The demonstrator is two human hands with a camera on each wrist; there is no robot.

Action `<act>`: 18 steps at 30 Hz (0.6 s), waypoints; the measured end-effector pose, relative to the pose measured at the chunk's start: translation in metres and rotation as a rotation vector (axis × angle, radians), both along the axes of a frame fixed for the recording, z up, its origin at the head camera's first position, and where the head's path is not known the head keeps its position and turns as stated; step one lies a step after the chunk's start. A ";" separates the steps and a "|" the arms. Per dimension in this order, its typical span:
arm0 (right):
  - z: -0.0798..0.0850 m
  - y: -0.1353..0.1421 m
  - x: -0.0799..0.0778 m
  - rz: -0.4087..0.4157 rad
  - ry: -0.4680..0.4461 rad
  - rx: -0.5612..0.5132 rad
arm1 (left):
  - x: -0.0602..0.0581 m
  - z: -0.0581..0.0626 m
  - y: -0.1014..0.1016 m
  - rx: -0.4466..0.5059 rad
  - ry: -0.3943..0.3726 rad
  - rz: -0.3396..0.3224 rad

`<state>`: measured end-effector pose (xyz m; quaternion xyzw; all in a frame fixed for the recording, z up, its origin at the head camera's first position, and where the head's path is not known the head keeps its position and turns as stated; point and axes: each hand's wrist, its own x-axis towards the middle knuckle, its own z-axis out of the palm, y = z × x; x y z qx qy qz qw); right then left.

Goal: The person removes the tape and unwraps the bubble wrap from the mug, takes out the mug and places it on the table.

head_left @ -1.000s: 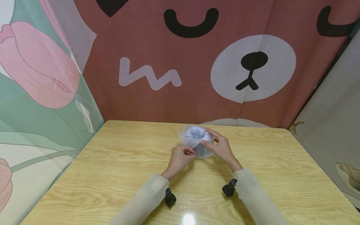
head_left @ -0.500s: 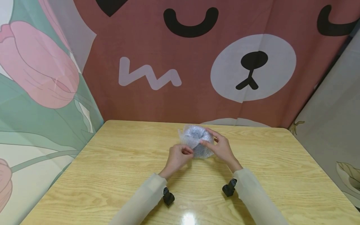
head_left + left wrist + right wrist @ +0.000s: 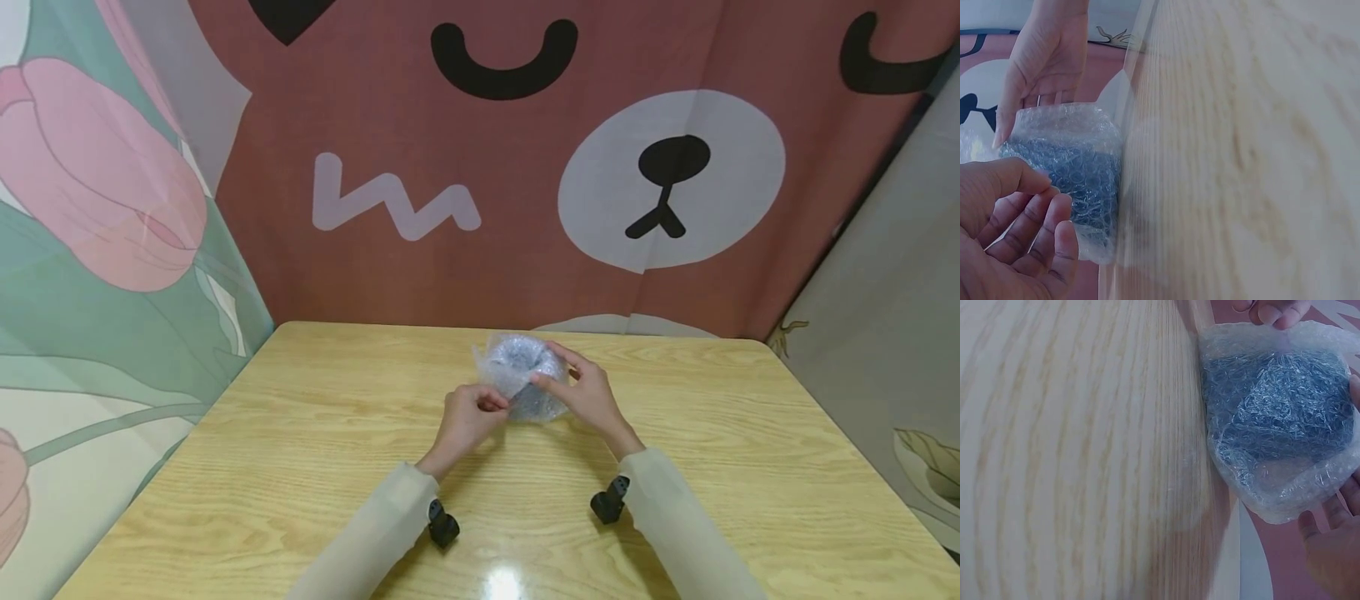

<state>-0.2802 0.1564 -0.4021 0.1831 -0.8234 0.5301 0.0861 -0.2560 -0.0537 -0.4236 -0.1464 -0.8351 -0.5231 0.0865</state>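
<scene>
Bubble-wrapped bundle (image 3: 517,364) on the wood-grain table (image 3: 315,417), near its far edge.
Wrap is clear, glossy and crinkled, the bubble pattern plain to see; form is squat and rounded, with a sunken hollow in the top. A loose, paler flap of wrap juts out at the left in the head view. Side facing the wrist cameras reads dark blue-grey (contents not identifiable through the layers), with whitish, translucent margins.

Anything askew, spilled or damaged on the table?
No spill or clear damage. One untidy bit: a loose edge of wrap sticks out at the left of the bubble-wrapped bundle in the head view, not lying snug. The bright patch on the tabletop looks like glare.
</scene>
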 end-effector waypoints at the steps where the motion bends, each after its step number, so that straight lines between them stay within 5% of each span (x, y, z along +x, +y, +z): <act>1: 0.004 -0.001 0.003 0.003 -0.003 -0.001 | 0.000 0.000 -0.001 -0.003 0.004 -0.001; 5: 0.020 -0.005 0.016 0.006 -0.003 0.018 | 0.000 0.000 -0.002 -0.014 0.000 0.007; 18: 0.020 -0.004 0.016 0.010 -0.005 0.014 | -0.001 0.003 -0.010 -0.012 -0.040 0.022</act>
